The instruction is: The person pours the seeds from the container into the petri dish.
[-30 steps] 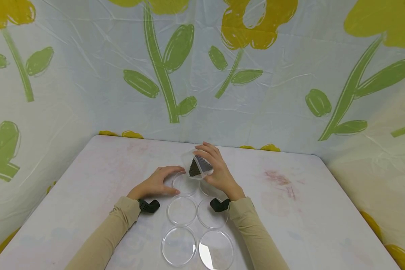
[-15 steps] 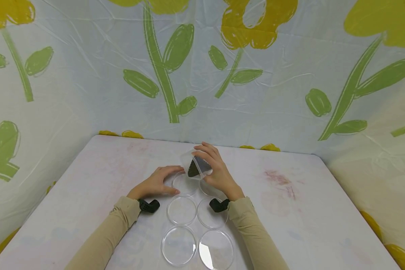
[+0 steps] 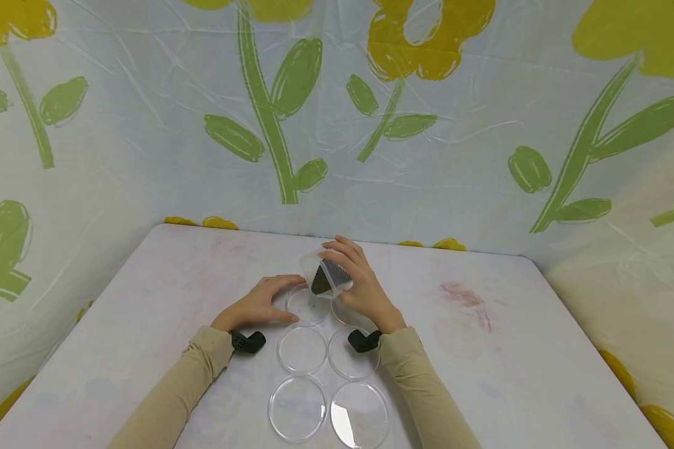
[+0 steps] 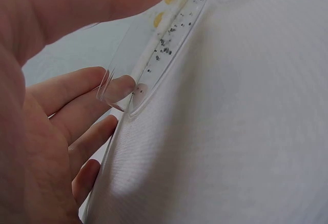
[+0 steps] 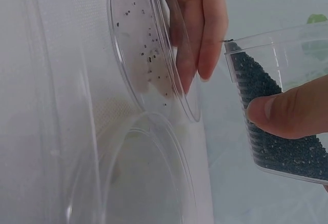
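Observation:
My right hand (image 3: 365, 290) grips a clear plastic tub (image 5: 279, 126) part-filled with small dark grains. It is tilted to the left above the far-left petri dish (image 3: 309, 305), its lower corner towards that dish. Scattered dark grains (image 5: 149, 59) lie in the dish. Around the dish's left side, my left hand (image 3: 261, 304) holds the rim between thumb and fingers. In the left wrist view, the fingertips (image 4: 123, 86) show through the clear wall.
Several more clear petri dishes stand in two columns towards me, such as the middle-left dish (image 3: 302, 350) and the near-right dish (image 3: 360, 415). They rest on a white table (image 3: 472, 349). A flower-printed sheet (image 3: 460, 149) rises behind the table.
Dark grains now show in the far-left dish, where none were visible earlier. The tub has shifted slightly left and tilted a little. The left hand has stayed in place.

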`<state>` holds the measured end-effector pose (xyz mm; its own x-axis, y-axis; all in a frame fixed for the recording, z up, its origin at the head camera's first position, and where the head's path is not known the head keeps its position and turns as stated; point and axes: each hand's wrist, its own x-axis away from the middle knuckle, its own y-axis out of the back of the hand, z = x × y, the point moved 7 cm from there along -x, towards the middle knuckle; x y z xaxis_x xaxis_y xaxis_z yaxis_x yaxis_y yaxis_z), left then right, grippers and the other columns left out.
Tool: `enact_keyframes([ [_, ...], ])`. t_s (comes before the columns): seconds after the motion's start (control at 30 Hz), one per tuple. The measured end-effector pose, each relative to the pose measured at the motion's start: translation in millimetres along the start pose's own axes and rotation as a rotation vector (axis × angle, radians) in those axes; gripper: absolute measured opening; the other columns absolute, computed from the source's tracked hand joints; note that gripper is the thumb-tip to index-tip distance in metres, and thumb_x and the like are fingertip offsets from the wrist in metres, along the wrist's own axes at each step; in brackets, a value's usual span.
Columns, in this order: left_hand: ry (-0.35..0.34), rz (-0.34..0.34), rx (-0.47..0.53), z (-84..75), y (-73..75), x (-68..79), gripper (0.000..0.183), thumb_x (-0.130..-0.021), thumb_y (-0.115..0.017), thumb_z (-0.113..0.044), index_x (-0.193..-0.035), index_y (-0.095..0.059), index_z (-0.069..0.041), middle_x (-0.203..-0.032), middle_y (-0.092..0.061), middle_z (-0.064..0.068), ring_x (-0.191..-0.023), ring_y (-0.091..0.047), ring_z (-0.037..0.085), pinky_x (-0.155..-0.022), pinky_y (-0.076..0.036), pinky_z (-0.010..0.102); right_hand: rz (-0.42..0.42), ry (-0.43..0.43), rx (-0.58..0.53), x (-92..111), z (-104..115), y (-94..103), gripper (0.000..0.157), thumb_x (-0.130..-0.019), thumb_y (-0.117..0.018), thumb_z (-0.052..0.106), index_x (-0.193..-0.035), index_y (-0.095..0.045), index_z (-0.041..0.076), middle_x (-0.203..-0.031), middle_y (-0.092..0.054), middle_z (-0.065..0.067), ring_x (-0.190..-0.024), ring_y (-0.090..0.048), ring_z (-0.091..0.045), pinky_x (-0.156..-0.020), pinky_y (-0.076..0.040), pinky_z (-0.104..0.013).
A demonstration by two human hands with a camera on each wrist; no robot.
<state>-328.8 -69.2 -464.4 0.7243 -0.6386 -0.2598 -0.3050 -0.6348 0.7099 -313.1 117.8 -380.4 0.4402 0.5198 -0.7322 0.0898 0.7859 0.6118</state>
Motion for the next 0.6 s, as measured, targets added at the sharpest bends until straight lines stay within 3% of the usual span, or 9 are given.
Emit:
enact_keyframes([
  [0.6, 0.015, 0.006, 0.013, -0.7, 0.6, -0.4, 0.078, -0.078, -0.08, -0.038, -0.145, -0.049, -0.01, -0.147, -0.05, 0.006, -0.137, -0.041, 0.028, -0.11, -0.023, 0.057, -0.005, 0.003, 0.008, 0.6, -0.1, -0.3, 0.096, -0.047, -0.054, -0.031, -0.134, -0.055, 0.011, -0.14, -0.051, -0.013, -0.142, -0.031, -0.033, -0.114, -0.028, -0.049],
])
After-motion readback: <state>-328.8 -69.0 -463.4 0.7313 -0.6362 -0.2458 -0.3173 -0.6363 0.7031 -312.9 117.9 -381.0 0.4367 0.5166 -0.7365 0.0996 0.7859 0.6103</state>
